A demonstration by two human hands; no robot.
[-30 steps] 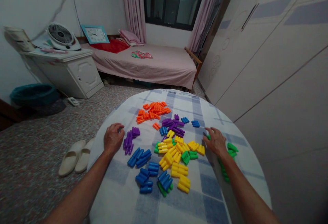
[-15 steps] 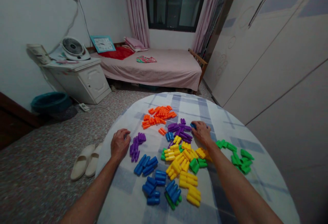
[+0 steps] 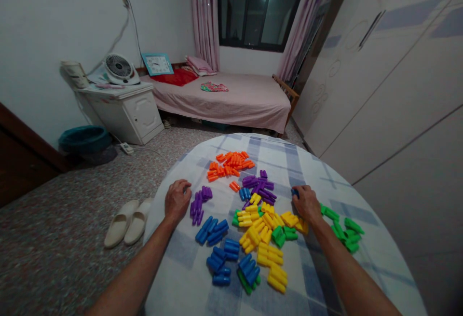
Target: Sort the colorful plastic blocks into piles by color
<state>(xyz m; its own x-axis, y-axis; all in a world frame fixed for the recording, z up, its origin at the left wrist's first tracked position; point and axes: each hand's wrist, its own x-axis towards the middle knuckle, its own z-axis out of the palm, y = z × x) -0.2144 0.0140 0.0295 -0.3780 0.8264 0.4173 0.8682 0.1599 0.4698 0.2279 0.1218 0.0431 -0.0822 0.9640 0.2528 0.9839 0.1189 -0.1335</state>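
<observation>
Many small plastic blocks lie sorted by colour on a round table [image 3: 325, 171] with a checked cloth. My left hand [image 3: 177, 200] rests curled at the table's left edge, touching a cluster of purple blocks [image 3: 198, 202]. My right hand [image 3: 306, 203] is closed over a blue block [image 3: 295, 192] beside the yellow blocks [image 3: 265, 229] and the green blocks [image 3: 342, 229]. Orange blocks [image 3: 231, 163] lie at the far side, more purple blocks [image 3: 258, 185] sit in the middle, and blue blocks [image 3: 220, 248] lie near me.
Pale slippers [image 3: 126, 222] sit on the floor left of the table. A white cabinet [image 3: 125, 111] carries a small fan [image 3: 120, 69]. A pink bed [image 3: 235, 96] stands under the window. White wardrobe doors [image 3: 379, 79] fill the right side.
My right hand reached from the green blocks to the far blue blocks, then drew back toward the green pile with a blue block in it. My left hand stayed by the purple blocks.
</observation>
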